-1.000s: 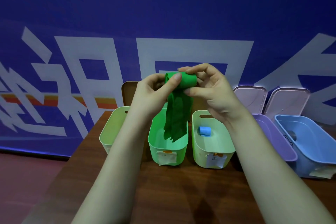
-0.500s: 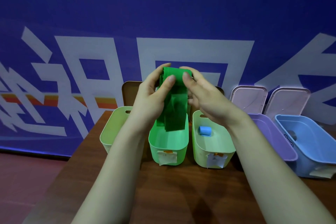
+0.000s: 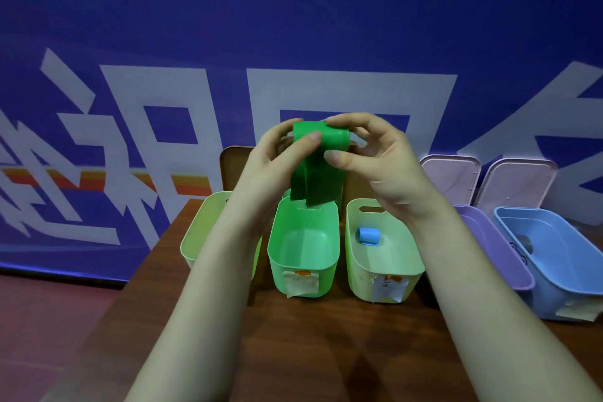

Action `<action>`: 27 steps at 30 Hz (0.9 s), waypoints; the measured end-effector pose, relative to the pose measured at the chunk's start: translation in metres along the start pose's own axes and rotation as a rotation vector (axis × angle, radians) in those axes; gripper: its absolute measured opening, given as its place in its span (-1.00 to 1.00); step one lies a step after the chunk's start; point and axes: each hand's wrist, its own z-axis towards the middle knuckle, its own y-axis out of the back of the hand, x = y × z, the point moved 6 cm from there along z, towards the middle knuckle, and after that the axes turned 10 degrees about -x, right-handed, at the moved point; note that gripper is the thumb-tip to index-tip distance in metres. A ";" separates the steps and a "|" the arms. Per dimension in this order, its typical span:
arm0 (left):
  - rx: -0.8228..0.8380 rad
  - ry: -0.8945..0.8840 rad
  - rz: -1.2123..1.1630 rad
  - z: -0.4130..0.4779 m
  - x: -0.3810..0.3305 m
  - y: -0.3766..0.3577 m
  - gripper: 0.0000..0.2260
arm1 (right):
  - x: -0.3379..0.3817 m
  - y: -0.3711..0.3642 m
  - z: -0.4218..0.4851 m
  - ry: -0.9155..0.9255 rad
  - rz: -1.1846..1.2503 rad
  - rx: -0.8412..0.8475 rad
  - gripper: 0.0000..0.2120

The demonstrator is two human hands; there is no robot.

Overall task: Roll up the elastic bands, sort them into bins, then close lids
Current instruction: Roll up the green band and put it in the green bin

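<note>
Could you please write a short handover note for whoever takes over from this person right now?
Left hand and right hand both pinch the green band, partly rolled, its tail hanging above the bright green bin.
Done: a blue roll lies in the light green bin beside it.
Left: finish rolling the green band, bin it, then close lids; two pale lids stand open behind the purple bin and blue bin.
</note>
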 end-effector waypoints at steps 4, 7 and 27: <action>-0.038 0.011 0.045 0.001 0.002 0.001 -0.68 | 0.001 -0.001 -0.001 0.045 0.055 0.013 -0.64; -0.012 -0.034 0.028 0.000 0.000 0.001 -0.74 | -0.001 -0.001 0.000 0.050 0.074 0.012 -0.62; 0.088 -0.113 -0.141 -0.004 -0.004 0.001 -0.48 | -0.012 0.002 0.000 -0.190 0.035 -0.083 -0.62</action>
